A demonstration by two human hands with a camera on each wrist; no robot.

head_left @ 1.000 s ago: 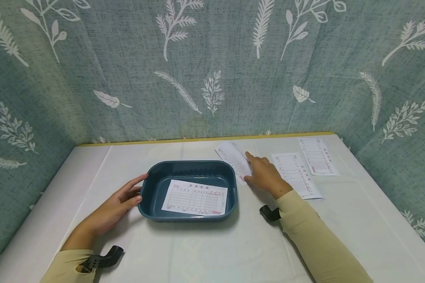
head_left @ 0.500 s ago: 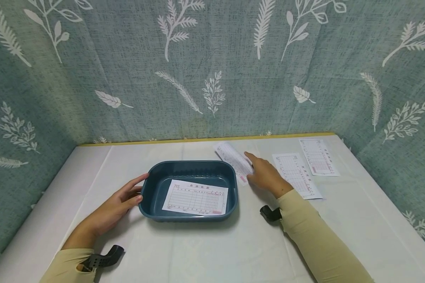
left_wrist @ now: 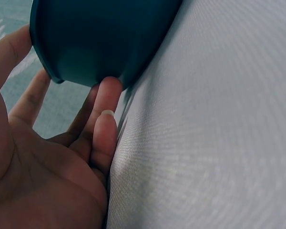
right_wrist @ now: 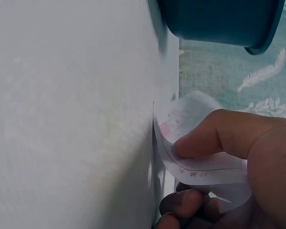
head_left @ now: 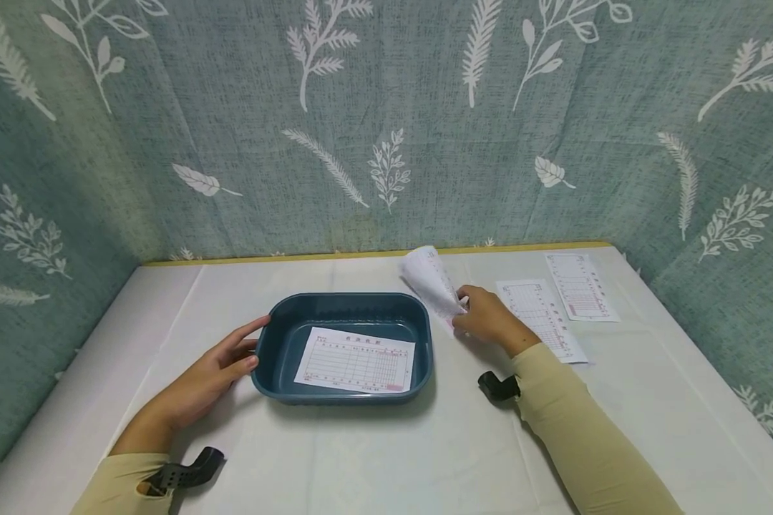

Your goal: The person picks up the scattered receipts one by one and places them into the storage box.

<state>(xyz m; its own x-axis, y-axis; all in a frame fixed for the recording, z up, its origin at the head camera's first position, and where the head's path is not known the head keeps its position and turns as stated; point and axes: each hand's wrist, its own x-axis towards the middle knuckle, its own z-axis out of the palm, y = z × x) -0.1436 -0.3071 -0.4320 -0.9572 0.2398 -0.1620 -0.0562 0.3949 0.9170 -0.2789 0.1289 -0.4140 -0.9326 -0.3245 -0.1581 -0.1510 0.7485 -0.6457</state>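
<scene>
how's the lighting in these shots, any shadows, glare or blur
Head view: fairly even light, soft shadow along the near side of the blue tray, faint glints inside it; left wrist view: left hand dim against the paler cloth; right wrist view: a little soft, broad shadow beside the right hand, print on the paper hard to read.

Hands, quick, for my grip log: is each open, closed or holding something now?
Left hand: open, touching the tub.
Right hand: pinching a slip of paper.
</scene>
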